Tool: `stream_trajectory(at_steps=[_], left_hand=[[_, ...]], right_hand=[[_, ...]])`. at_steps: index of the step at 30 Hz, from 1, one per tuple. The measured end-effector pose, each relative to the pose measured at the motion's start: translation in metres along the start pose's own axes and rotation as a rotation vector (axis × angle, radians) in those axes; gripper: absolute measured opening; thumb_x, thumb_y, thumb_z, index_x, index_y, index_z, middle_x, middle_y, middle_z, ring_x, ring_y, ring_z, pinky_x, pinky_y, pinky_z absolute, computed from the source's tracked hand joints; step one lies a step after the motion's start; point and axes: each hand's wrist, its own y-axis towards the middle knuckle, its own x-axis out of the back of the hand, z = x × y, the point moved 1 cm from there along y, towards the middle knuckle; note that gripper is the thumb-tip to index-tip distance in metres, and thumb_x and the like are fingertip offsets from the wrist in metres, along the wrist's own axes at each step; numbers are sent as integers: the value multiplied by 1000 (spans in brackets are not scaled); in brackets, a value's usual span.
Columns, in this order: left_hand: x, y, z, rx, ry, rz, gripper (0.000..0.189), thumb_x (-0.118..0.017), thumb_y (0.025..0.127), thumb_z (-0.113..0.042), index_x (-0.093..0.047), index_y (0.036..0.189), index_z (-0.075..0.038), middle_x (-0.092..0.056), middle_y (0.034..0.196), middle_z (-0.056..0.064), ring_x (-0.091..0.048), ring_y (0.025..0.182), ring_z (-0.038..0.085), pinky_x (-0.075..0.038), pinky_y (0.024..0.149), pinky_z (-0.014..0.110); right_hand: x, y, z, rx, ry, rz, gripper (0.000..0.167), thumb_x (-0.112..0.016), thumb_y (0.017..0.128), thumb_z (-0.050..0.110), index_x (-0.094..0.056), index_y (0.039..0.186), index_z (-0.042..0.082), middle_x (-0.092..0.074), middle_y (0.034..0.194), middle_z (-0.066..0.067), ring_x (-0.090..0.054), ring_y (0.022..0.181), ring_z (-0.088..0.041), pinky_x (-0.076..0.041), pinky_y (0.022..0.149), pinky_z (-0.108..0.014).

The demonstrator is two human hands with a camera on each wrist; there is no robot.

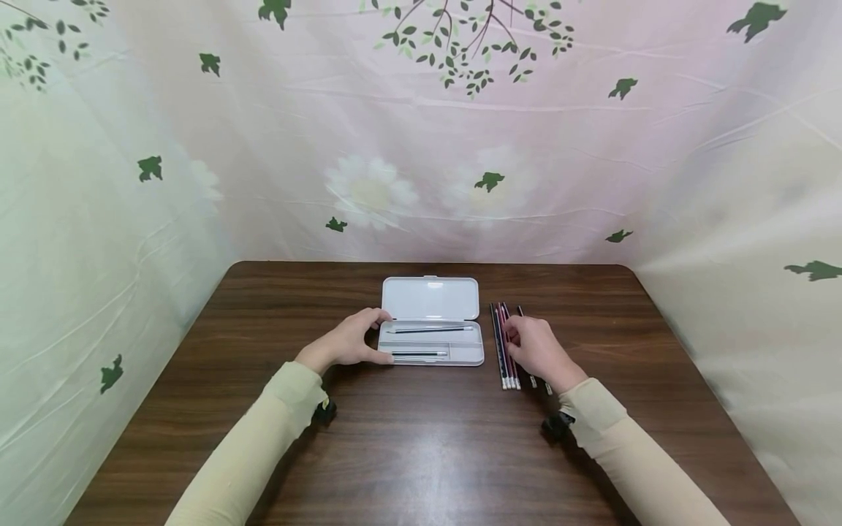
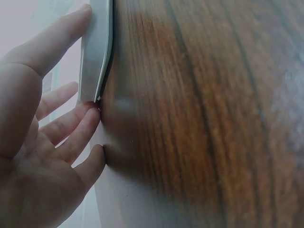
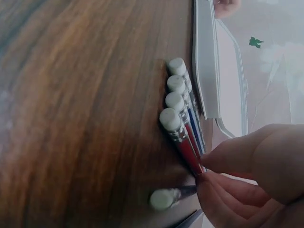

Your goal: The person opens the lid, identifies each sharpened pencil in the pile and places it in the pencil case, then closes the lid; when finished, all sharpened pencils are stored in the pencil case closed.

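A white pencil case (image 1: 468,353) lies with its lid (image 1: 430,298) folded back. Pencils (image 1: 429,330) lie in its long rear compartment and in the front left one. My left hand (image 1: 351,340) holds the case's left end, thumb along the front side and fingers round the end and back corner. Right of the case, several pencils with white erasers (image 3: 175,101) lie side by side, erasers toward me. My right hand (image 1: 538,349) is over them; thumb and forefinger pinch a red pencil (image 3: 189,153) at the row's right side.
A pencil with a pale eraser (image 3: 162,199) lies apart, right of the row, with another dark pencil (image 3: 190,219) beside it. The brown wooden table (image 1: 421,446) ends at a patterned cloth backdrop (image 1: 421,146). Each wrist wears a small black camera.
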Motion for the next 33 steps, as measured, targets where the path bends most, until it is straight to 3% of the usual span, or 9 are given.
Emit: stream_trajectory(at_steps=[9,15,21,29,33], left_hand=[[-1,1,1,19,3,7,79,-92,81,-43,-54,144,-15,-56,142,5,-53,129,25,-45,111,45],[-1,1,2,22,4,10,79,-91,82,-45,-53,145,-15,-55,143,5,-53,129,25,-45,111,46],[-2,1,4,26,7,12,79,-90,82,-46,-53,145,-17,-55,143,5,-53,130,24,-45,111,46],[-2,2,4,13,7,6,78,-91,81,-45,-54,143,-16,-56,141,5,-54,128,24,-45,111,45],[-2,3,4,14,9,10,78,-91,81,-45,-54,143,-16,-56,141,4,-53,128,24,-45,111,44]], right_hand=[[2,2,7,-57,-76,40,21,-71,80,-7,-71,101,-5,-72,88,-14,-69,82,-27,-60,74,-46],[0,4,9,-58,-109,26,15,-74,77,-4,-68,90,1,-61,74,-6,-57,69,-23,-52,62,-40],[-2,3,14,-66,-130,14,15,-73,76,-5,-68,89,0,-64,76,-8,-58,69,-25,-54,63,-45],[-3,4,14,-116,-136,-7,17,-72,72,-5,-58,76,5,-59,69,-9,-57,65,-29,-54,59,-48],[1,3,14,-161,-122,10,13,-73,74,-3,-65,84,0,-61,71,-9,-59,67,-28,-54,60,-45]])
